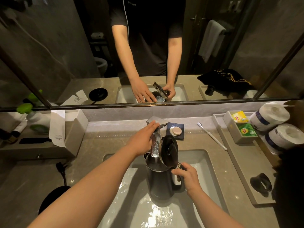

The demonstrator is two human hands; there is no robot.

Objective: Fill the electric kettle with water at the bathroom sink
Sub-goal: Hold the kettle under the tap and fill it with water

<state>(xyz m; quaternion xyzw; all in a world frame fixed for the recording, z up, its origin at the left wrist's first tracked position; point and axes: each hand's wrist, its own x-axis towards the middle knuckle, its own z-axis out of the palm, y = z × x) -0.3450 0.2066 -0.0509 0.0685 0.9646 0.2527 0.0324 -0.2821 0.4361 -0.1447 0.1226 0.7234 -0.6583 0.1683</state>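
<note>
- We keep our right hand (187, 176) closed around the kettle handle (178, 174); our left hand (144, 139) lies flat, fingers extended, on the faucet lever (157, 121).
- The kettle (160, 181) stands in the sink (205, 163), lid (169, 151) open, under the stream.
- We expect rigid walls, rising weight, wet slippery surfaces: grip the handle only.
- The spout (155, 145) overhangs the kettle mouth; soap dish (176, 130) and toothbrush (212, 136) lie behind.
</note>
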